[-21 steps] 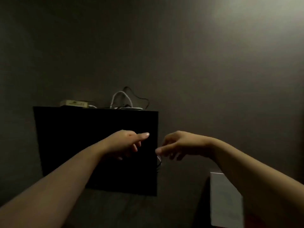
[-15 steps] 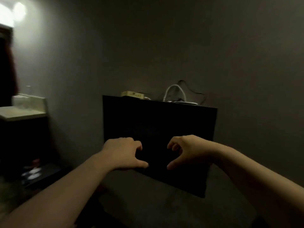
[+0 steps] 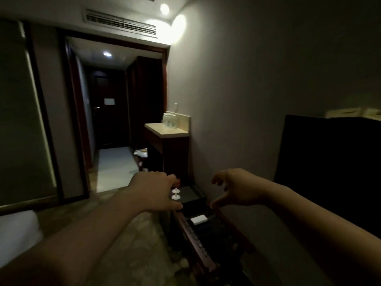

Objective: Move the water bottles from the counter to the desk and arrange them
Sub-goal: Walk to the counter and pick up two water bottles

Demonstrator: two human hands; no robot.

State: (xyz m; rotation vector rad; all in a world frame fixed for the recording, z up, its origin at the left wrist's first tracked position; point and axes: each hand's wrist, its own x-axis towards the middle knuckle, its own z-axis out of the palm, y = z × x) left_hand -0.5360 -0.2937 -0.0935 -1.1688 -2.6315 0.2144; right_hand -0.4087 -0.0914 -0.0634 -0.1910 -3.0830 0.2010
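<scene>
Both hands empty, nothing picked up yet. Left hand (image 3: 158, 189) is held palm-down with fingers loosely curled, right hand (image 3: 237, 187) is spread in a wide C, thumb low and fingers high; neither touches anything. Targets: the clear plastic water bottles (image 3: 170, 120), a small upright cluster standing at the back of the pale stone-topped dark-wood counter (image 3: 165, 132), against the wall. They sit well beyond both hands, up and ahead, roughly between the two in bearing, slightly closer to the left hand's line. Bottle long axes look vertical; count unclear, too small and dim. My read: the hands are about equally far off, so the gap has to be closed by walking forward, not reaching. Directly under the hands are a dark low tray (image 3: 190, 194) and a dark-red wooden slatted rack (image 3: 198, 244) along the wall. Desk not identifiable in this view.
</scene>
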